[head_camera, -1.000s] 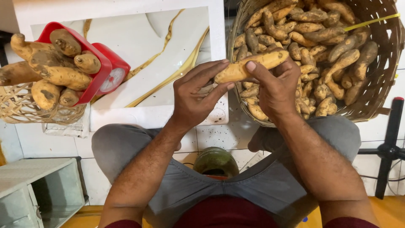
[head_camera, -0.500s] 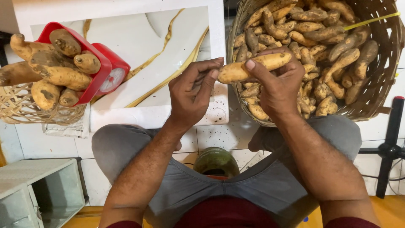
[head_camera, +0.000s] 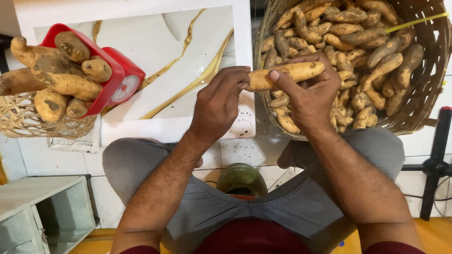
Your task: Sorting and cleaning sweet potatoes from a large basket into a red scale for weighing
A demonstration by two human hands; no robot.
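My right hand grips a long tan sweet potato held level over the near rim of a big wicker basket. My left hand pinches that sweet potato's left tip with thumb and fingertips. The basket is heaped with several more sweet potatoes. At the left, a red kitchen scale carries a red tray piled with larger sweet potatoes.
A white marble-patterned board lies between scale and basket. A small woven basket sits under the scale's tray at left. A green jar stands between my knees. A white crate is at bottom left, a black stand at right.
My left hand's fingers have closed from an open spread into a pinch on the sweet potato's left tip. The sweet potato has stayed in place.
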